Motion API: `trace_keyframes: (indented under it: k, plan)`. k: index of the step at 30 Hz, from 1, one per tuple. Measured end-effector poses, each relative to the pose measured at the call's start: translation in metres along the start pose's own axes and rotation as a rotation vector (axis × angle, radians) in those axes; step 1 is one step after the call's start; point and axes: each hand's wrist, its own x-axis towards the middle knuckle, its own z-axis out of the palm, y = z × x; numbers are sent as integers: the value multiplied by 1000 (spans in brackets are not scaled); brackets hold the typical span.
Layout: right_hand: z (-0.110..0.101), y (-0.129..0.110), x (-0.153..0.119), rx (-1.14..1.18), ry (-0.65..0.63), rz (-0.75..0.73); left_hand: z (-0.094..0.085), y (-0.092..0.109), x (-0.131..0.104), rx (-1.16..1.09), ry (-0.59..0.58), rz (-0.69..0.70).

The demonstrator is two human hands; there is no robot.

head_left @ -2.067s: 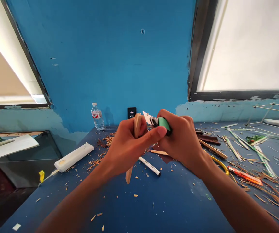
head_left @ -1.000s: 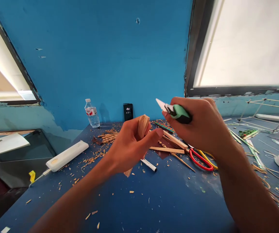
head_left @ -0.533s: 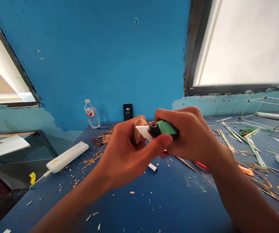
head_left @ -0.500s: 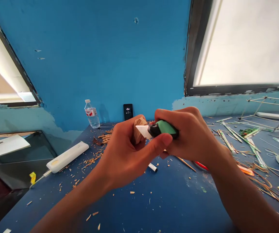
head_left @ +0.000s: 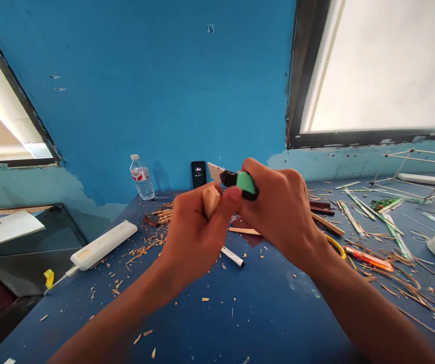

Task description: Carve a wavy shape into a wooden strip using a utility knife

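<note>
Near the middle of the view my left hand (head_left: 194, 232) is closed round a small piece of wood (head_left: 211, 201), whose pale cut face shows above the fingers. My right hand (head_left: 278, 207) grips the green and black handle of a utility knife (head_left: 246, 184). The knife's wide blade points up and left, just above the wood and apart from it. My left thumb reaches to the knife handle. Below the hands a white marker (head_left: 233, 256) with a black cap lies on the blue table (head_left: 262, 323).
A water bottle (head_left: 142, 178) and an upright phone (head_left: 198, 174) stand by the wall. A white power strip (head_left: 104, 245) lies left. Wood shavings (head_left: 164, 215) are scattered about. At right are an orange cutter (head_left: 369, 259), sticks and a thin stick frame (head_left: 410, 169).
The knife has risen off the wood and its blade has tilted upward. My right hand has moved slightly left, and the wood has turned in my left hand. More of the marker shows.
</note>
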Motion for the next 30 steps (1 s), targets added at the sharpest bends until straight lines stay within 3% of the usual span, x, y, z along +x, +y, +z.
trace_keyframes:
  k: [3,5,9,13,16,22,26,30]
  plan:
    - [-2,5,4,40,133,42,-2,2,2,-25,-83,-69]
    - [-9,9,6,83,167,13,-7,8,2,-110,-226,-165]
    - [-21,14,8,80,117,-29,-19,22,0,-396,-534,-292]
    - [-25,15,8,65,50,-45,-27,27,-3,-585,-724,-388]
    - [-28,12,6,69,-2,-65,-28,26,-2,-656,-803,-422]
    - [-34,4,-2,130,-146,-167,-30,24,0,-629,-703,-345]
    - [-32,0,-7,104,-191,-208,-31,28,-1,-377,-574,-222]
    - [-26,-1,-8,138,-216,-223,-26,33,1,-178,-434,-224]
